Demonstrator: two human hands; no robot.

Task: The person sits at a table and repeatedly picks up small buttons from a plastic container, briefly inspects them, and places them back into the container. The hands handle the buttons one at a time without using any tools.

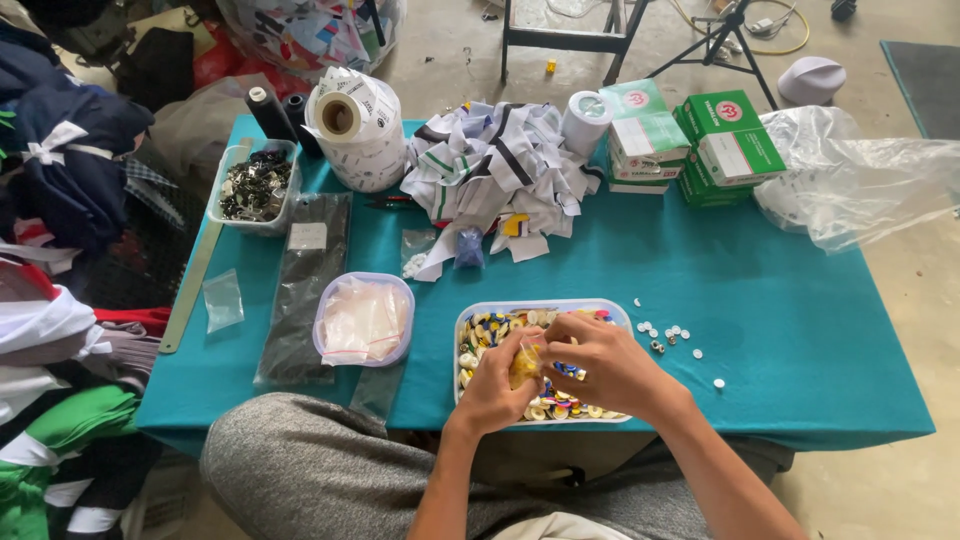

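Teal table (780,330) — both hands (560,375) pinch small yellow bag (526,365) over button tray (470,318).

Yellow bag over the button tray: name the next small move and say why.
Probably spread the mouth of the small yellow bag wider. Both the left hand and the right hand pinch it directly above the tray of mixed buttons, and its opening looks bunched between the fingers.
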